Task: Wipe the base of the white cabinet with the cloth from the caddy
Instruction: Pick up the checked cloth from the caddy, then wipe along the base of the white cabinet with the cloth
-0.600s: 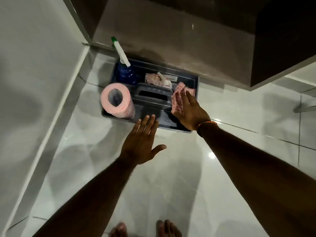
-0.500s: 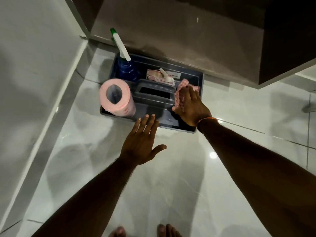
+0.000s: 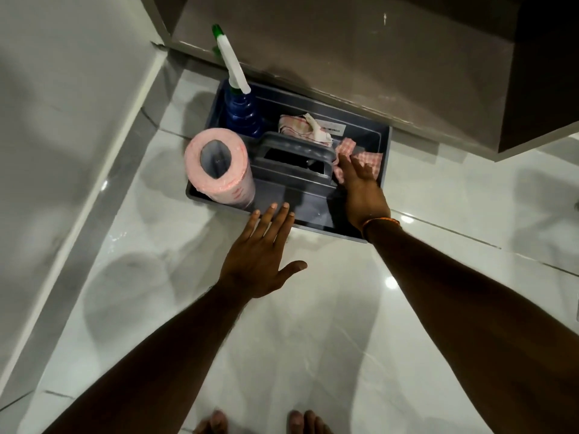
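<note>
Grey caddy [image 3: 383,158] sits on the glossy white tile floor [image 3: 313,339], upper centre of the frame, its far side tucked against the base of a dark cabinet front [image 3: 313,57]. White wall or cabinet panel [image 3: 62,89] fills the left side of the frame.

Right hand [image 3: 360,186] reaches into the right end of the caddy, fingers laid flat on the pink-and-white checked cloth [image 3: 369,158]. Fingertips touch the fabric; cannot tell whether they are pinching it or just pressing on it. Cloth lies crumpled in the right compartment, just right of the caddy's centre handle [image 3: 297,158]. Orange band [image 3: 380,221] on the right wrist.

Left hand [image 3: 260,261] is open, palm down, fingers spread, thumb out to the right, holding nothing. Its fingertips overlap the caddy's near rim at centre frame; contact unclear.

Other contents: pink paper roll [image 3: 219,170] standing upright in the left near corner; blue spray bottle [image 3: 241,111] with white-and-green nozzle in the left far compartment, tilted toward upper left; second crumpled pale rag [image 3: 300,126] behind the handle, beside a white label [image 3: 332,128], text unreadable.

Bare toes [image 3: 216,422] at the bottom edge.
</note>
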Available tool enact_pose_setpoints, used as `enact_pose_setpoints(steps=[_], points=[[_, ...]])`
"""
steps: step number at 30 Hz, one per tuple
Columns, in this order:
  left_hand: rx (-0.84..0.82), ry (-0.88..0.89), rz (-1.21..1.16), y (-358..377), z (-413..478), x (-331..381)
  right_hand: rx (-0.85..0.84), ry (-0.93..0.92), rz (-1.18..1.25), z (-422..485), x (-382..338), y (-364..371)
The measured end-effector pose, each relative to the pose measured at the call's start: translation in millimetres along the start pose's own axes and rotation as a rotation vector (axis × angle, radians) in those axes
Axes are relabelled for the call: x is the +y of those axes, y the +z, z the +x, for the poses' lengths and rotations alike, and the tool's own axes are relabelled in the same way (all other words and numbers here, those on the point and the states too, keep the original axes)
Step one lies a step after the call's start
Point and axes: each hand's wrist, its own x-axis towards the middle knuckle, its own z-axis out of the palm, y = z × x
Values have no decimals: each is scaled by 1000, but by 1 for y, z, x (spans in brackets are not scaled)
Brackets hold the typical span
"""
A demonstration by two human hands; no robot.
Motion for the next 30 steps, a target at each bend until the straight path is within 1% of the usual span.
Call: enact_pose_setpoints(steps=[3, 5, 9, 11, 14, 19, 22, 27, 30], points=[[-11, -51, -45, -4, -13, -1, 54, 18, 253, -18, -5, -15], [-8, -96, -70, -6, -30, -2, 72, 15, 367, -31, -11, -23], [-24, -158, -59, -6, -77, -8, 144, -102, 488, -65, -33, -29], [-29, -212, -61, -7, -103, -13, 162, -110, 523, -84, -49, -28], [-30, -302, -70, -5, -142, -22, 175, -158, 523, -113, -71, -13], [-39, -402, -119, 7, -202, -30, 97, -239, 498, -159, -107, 31], [-58, -483, -147, 33, -242, -34, 24, -308, 461, -172, -128, 72], [-53, -641, -222, 97, -293, -35, -68, -442, 451, -154, -172, 133], [-8, -781, -291, 132, -317, -40, -72, -535, 383, -123, -201, 169]])
